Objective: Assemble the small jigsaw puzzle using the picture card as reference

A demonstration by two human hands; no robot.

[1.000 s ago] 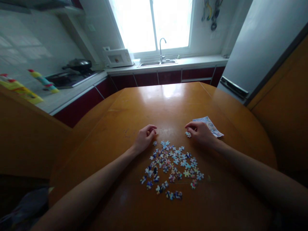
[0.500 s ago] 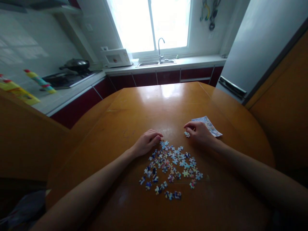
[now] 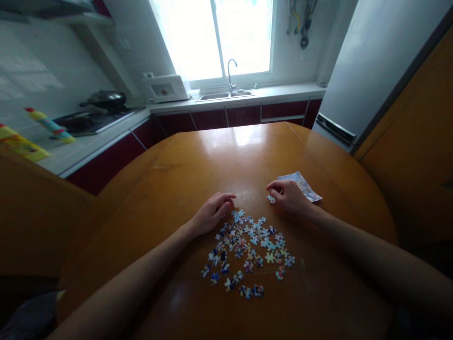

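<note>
Loose jigsaw puzzle pieces (image 3: 244,241) lie in a spread-out pile on the wooden table (image 3: 198,160), between my forearms. At the pile's far left edge rests my left hand (image 3: 213,211), its fingers stretched out and its thumb close to the nearest pieces. Farther right, my right hand (image 3: 288,196) is closed in a pinch. A small cluster of puzzle pieces (image 3: 271,199) shows right at its fingertips, apart from the pile; the exact contact is partly hidden. Behind that hand lies a printed picture sheet (image 3: 303,185), partly covered by it.
Beyond the table runs a counter with a sink (image 3: 226,95) and a white microwave (image 3: 167,89). To the left, a lidded pan (image 3: 106,99) sits on the stove, near yellow bottles (image 3: 21,144). A fridge (image 3: 375,61) stands at the right.
The whole view has shifted slightly, so things appear a little farther left. Both hands keep nearly the same places, with the left fingers slightly more raised and apart.
</note>
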